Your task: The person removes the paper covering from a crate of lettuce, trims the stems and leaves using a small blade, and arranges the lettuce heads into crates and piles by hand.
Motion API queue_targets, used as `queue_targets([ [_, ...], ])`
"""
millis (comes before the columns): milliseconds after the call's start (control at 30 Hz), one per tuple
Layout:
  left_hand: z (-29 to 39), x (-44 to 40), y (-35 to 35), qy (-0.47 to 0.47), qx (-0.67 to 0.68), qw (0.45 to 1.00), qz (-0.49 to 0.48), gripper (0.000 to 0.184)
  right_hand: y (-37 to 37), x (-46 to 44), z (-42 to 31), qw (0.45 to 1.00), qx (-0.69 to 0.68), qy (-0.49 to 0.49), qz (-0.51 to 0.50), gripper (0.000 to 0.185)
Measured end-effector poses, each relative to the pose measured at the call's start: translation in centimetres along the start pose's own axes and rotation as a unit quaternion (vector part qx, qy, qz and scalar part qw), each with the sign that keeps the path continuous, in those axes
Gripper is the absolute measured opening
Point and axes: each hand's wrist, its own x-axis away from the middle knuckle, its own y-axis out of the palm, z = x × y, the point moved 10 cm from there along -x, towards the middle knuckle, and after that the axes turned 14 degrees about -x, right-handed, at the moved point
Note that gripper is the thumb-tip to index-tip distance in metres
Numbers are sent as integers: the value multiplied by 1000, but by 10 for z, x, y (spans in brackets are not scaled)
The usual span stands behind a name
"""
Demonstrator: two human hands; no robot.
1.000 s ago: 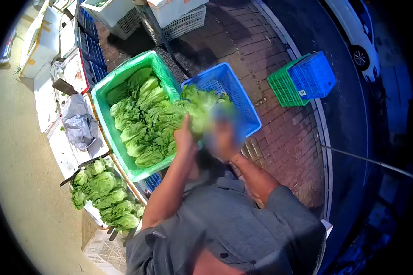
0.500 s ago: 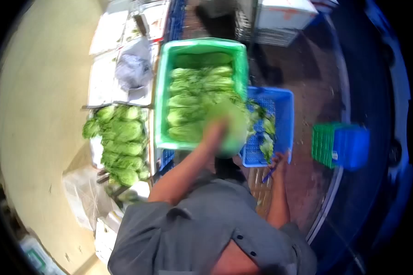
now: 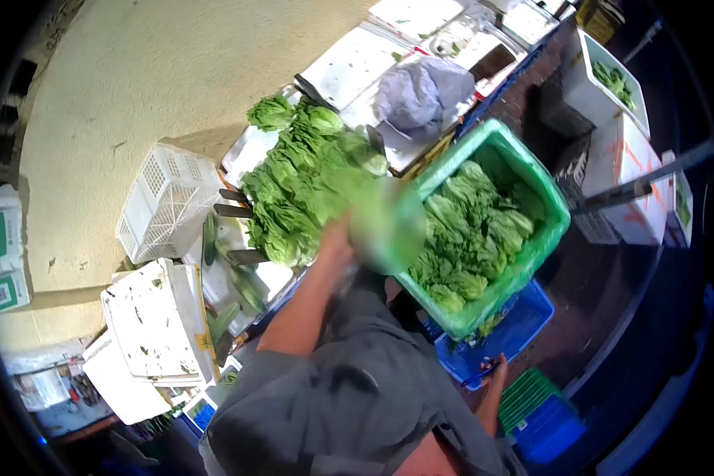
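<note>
Heads of green lettuce (image 3: 285, 178) are piled on the white table at left. My left hand (image 3: 338, 238) is at the near right side of this pile. Its fingers are smeared by motion and partly covered by a pale green blur, so their grip does not show. A green crate lined with plastic (image 3: 559, 218) stands right of the hand, holding rows of lettuce heads (image 3: 476, 230). Low at right, my right hand (image 3: 496, 369) is closed around a slim blue tool (image 3: 477, 376), near the rim of a blue basket (image 3: 531, 325) with loose leaves inside.
A grey-white plastic bag (image 3: 420, 95) lies beyond the lettuce pile. A white perforated basket (image 3: 170, 202) and foam boxes (image 3: 147, 321) stand at left, near long green vegetables (image 3: 242, 282). Foam boxes (image 3: 623, 170) and a metal pole (image 3: 642, 186) are at right.
The view has turned left. My left hand has gone from above the green crate to the lettuce pile. My right hand stays low by the blue basket with the slim blue tool.
</note>
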Motion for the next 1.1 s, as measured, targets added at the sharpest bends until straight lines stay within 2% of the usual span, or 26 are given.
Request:
queue_targets([
  [67, 39, -47, -35, 94, 49, 993, -47, 44, 39, -6, -10, 1000, 12, -9, -20, 28],
  [133, 64, -107, -84, 74, 97, 992, 31, 57, 86, 37, -20, 998, 21, -46, -21, 22],
  [167, 76, -149, -110, 77, 99, 991, 40, 61, 107, 48, -20, 996, 33, -46, -67, 17],
  [233, 123, -154, -108, 118, 130, 983, 51, 66, 126, 56, -20, 993, 71, -62, -71, 15],
  [333, 142, -224, -127, 99, 136, 982, 89, 62, 153, 83, -14, 990, 108, -67, -55, 14],
  [367, 147, -244, -120, 116, 159, 980, 36, 54, 156, 88, -11, 989, 117, -66, -54, 16],
  [467, 144, -277, -109, 26, 133, 989, 67, 48, 161, 96, 0, 988, 136, -59, -48, 15],
  [500, 138, -291, -106, 27, 143, 988, 51, 51, 161, 97, 4, 986, 150, -61, -45, 15],
  [533, 123, -310, -120, -9, 99, 989, 107, 55, 164, 100, 7, 984, 162, -62, -43, 15],
  [600, 107, -333, -150, -70, -92, 965, 237, 74, 169, 109, 15, 987, 153, -44, -4, 20],
  [700, 158, -271, -99, -52, -170, 977, 117, 105, 176, 108, 23, 985, 165, -47, -10, 31],
  [800, 149, -283, -133, -13, -313, 906, 283, 107, 189, 102, 30, 980, 189, -57, -38, 34],
  [867, 138, -317, -157, -10, -426, 851, 307, 106, 201, 120, 29, 982, 181, -56, -10, 27],
  [900, 138, -328, -166, -14, -465, 828, 315, 108, 203, 112, 30, 981, 184, -54, -35, 33],
  [967, 141, -344, -191, -20, -478, 815, 327, 111, 217, 134, 25, 980, 177, -81, -31, 45],
  [1000, 143, -350, -198, -2, -459, 828, 323, 112, 227, 139, 24, 981, 170, -86, -38, 48],
  [1033, 154, -298, -160, -10, -384, 875, 294, 112, 228, 140, 21, 973, 203, -109, -33, 45],
  [1067, 154, -303, -155, 57, -374, 887, 264, 110, 230, 140, 18, 962, 240, -127, -31, 43],
  [1100, 150, -303, -155, 67, -380, 883, 268, 108, 236, 138, 17, 958, 248, -137, -41, 42],
])
